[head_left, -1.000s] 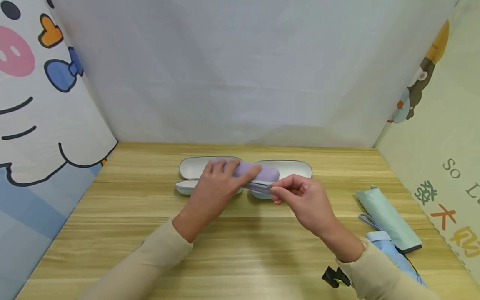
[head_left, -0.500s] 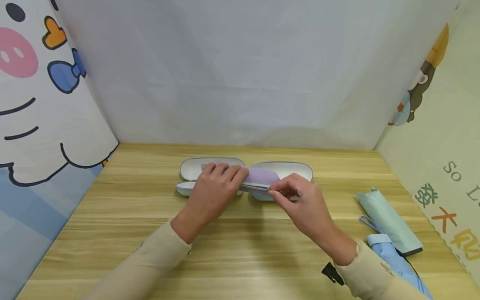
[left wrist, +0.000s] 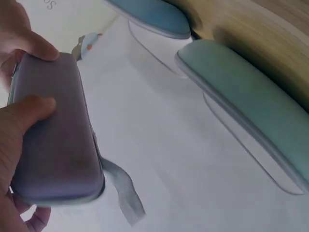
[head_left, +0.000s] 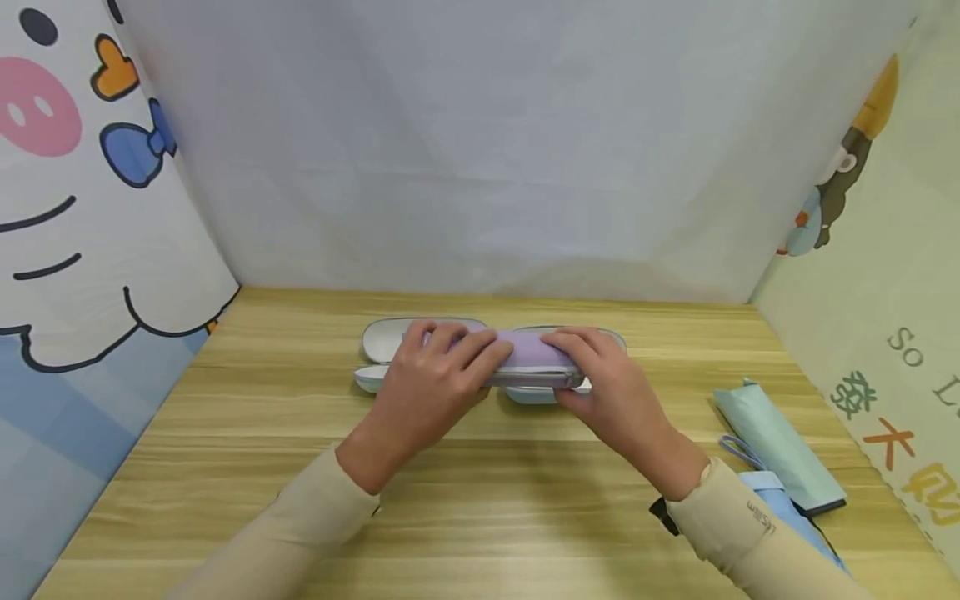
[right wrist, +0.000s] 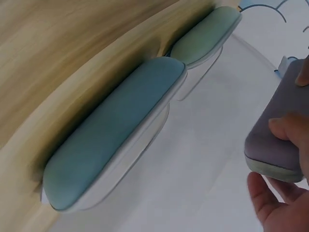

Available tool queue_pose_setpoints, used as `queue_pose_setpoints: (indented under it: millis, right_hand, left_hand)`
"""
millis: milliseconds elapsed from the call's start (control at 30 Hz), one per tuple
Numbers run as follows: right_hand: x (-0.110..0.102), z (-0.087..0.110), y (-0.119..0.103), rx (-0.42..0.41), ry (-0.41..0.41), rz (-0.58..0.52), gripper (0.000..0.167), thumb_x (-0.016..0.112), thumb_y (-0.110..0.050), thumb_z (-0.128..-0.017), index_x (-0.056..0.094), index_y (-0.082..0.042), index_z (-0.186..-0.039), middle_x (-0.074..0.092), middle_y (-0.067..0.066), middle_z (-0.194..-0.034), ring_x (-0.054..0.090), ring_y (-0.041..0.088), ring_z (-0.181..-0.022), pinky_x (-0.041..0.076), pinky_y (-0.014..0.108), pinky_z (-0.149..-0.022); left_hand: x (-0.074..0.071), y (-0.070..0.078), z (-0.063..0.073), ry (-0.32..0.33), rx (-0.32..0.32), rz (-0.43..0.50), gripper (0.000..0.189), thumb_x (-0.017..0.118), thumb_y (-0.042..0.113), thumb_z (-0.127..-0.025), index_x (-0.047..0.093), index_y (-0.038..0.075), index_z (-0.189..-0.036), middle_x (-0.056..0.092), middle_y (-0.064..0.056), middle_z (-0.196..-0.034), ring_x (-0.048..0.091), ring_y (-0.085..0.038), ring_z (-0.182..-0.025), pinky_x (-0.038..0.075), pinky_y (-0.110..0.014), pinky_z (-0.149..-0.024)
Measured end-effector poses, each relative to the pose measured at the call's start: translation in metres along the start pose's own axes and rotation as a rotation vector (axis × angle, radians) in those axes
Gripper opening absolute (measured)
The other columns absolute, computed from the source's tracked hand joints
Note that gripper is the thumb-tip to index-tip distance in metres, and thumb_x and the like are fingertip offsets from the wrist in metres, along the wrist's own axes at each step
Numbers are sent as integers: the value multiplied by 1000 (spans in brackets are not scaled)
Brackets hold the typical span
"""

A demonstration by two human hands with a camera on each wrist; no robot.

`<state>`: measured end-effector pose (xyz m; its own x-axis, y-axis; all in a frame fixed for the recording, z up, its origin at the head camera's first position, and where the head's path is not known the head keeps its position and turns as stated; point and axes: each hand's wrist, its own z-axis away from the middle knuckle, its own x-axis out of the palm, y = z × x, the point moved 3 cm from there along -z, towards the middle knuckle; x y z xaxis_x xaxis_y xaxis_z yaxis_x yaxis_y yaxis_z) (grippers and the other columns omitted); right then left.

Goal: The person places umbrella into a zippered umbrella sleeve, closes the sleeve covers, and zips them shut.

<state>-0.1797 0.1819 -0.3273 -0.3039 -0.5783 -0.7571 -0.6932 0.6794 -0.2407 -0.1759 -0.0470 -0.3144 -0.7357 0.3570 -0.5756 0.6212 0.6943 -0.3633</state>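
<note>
1. Purple case [head_left: 532,350] is held in both hands, mid scene, in front of the far cloth [head_left: 480,167]. From the head cam it hides bits of the green case [left wrist: 246,92] on the left & the blue case [right wrist: 116,125] on the right, both w/ lids open.
2. L hand [head_left: 435,383] grips the left part, fingers over the top.
3. R hand [head_left: 618,392] grips the right end, thumb down low.
4. The zip [head_left: 525,372] runs along the near side & looks closed there; can't tell abt the right end, b/c the R hand covers some.
5. Job now is prob. to keep the case steady. Squeeze softly, same on each end, so it won't tip.
6. Best keep fingertips off the zip, so no pinch.
7. Mind the gray strap [left wrist: 123,188] by the left end; it could get caught in the edge.
</note>
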Motion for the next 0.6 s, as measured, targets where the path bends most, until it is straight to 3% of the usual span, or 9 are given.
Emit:
queue_pose_setpoints:
  millis: [100,167,333,467,600]
  right_hand:
    - [0,1,7,6,69,-98,69,86,13,-71,65,-11,-132,63,8,-132,59,31,-122,53,45,-95]
    - [-2,2,11,6,117,-151,69,85,16,-70,67,-12,-131,65,6,-132,61,27,-121,51,39,-98]
    - [-6,3,20,30,192,-281,69,83,21,-69,68,-10,-128,68,6,-130,64,24,-117,47,23,-99]
    - [-3,3,24,99,170,-446,64,80,24,-72,68,-7,-127,68,9,-130,63,20,-116,50,21,-97]
    - [3,4,29,196,128,-609,56,77,22,-78,67,-3,-127,66,13,-130,62,16,-114,53,23,-94]
  left_hand:
    - [-6,-10,3,32,-45,77,51,91,41,-78,71,15,-118,73,-2,-113,68,-27,-100,52,-47,-84]
    - [-8,-18,7,55,-95,178,58,94,44,-73,71,15,-118,73,-3,-114,68,-27,-100,52,-48,-85]
    - [-3,-34,17,117,-208,603,67,101,23,-65,67,12,-121,70,-3,-123,66,-24,-110,51,-43,-92]
    - [4,-32,18,109,-193,898,64,96,6,-70,65,9,-126,67,-7,-131,62,-26,-123,50,-37,-102]
    - [6,-27,18,90,-160,962,65,94,1,-72,62,8,-128,65,-9,-133,60,-26,-126,51,-35,-103]
